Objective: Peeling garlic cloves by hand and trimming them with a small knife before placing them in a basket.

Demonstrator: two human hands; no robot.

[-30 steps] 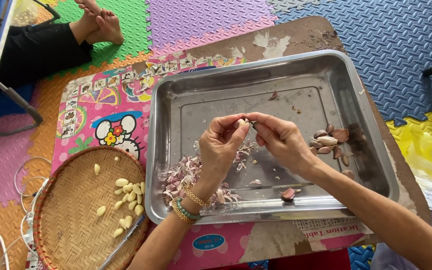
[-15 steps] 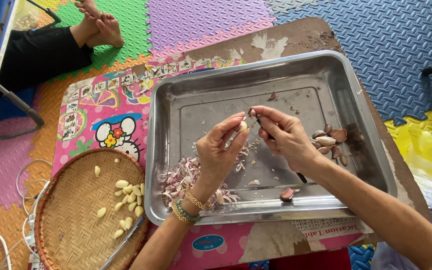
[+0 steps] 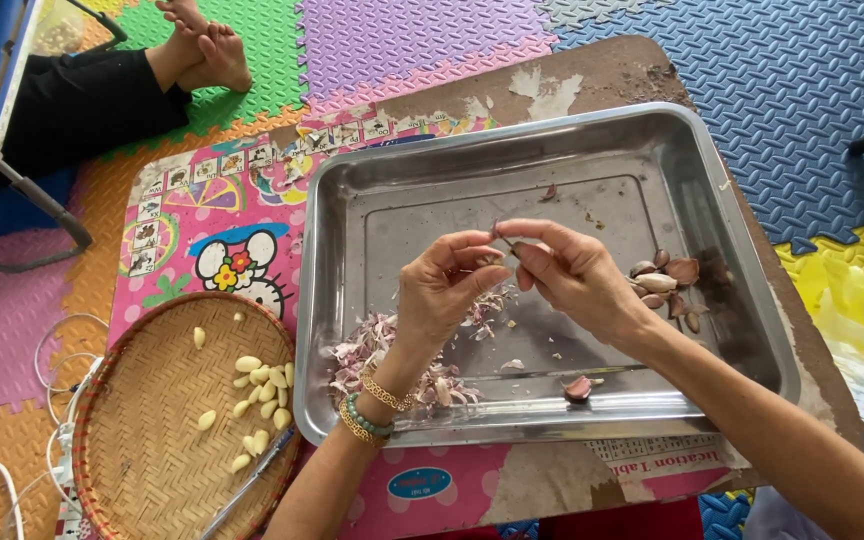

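Both hands meet over the middle of a metal tray (image 3: 732, 250). Her left hand (image 3: 442, 295) pinches a garlic clove (image 3: 497, 256) between thumb and fingertips, while her right hand (image 3: 577, 280), fingers closed narrow, picks at the clove's tip, apparently with a small blade, though that is too small to be sure. Working above the tray lets the papery skins (image 3: 377, 345) fall inside it, heaped at the near left. Unpeeled cloves (image 3: 664, 280) wait just beside the right hand. Peeled cloves (image 3: 252, 385) lie apart in a woven basket (image 3: 142, 450) to the left, kept clean.
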